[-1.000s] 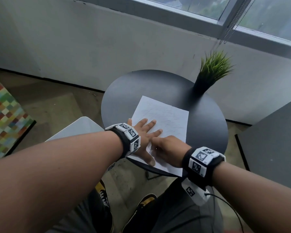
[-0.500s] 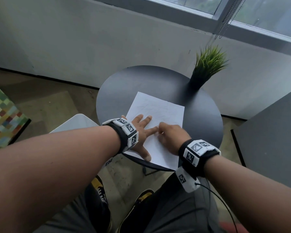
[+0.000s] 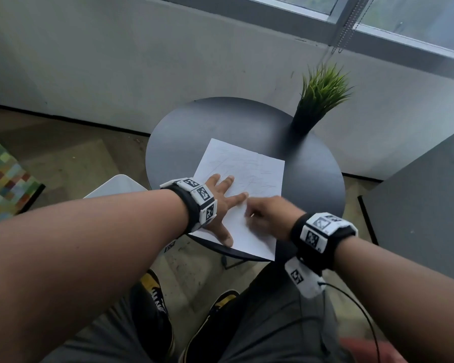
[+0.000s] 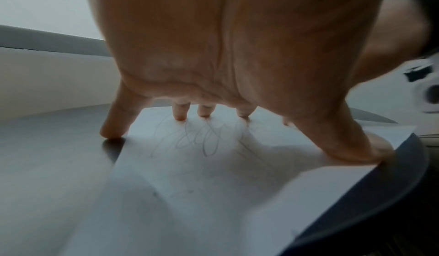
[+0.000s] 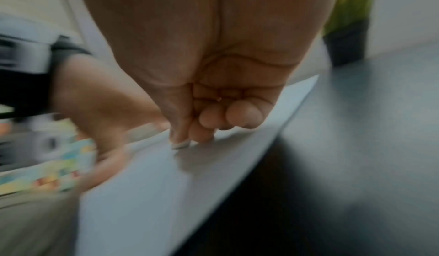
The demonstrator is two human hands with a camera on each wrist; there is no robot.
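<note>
A white sheet of paper [image 3: 254, 174] with faint pencil scribbles lies on a round black table [image 3: 220, 121], its near edge overhanging the table's front rim. My left hand [image 3: 220, 197] lies flat on the sheet's left part with fingers spread; in the left wrist view its fingertips [image 4: 180, 113] press the paper [image 4: 190, 175] and the little finger touches the bare table. Just right of it my right hand [image 3: 268, 216] sits on the sheet with fingers curled. In the blurred right wrist view its thumb tip [image 5: 180, 141] presses the paper [image 5: 166, 185], and nothing shows inside the hand.
A green grass-like plant in a black pot [image 3: 320, 95] stands at the table's back right edge. A grey cabinet [image 3: 417, 195] is to the right, a white wall under a window behind. A white stool [image 3: 116, 187] and a coloured checked rug [image 3: 3, 176] are on the left.
My right wrist has swung slightly to the right while its fingertips stay pressed near the left index finger. The left hand has stayed flat on the paper.
</note>
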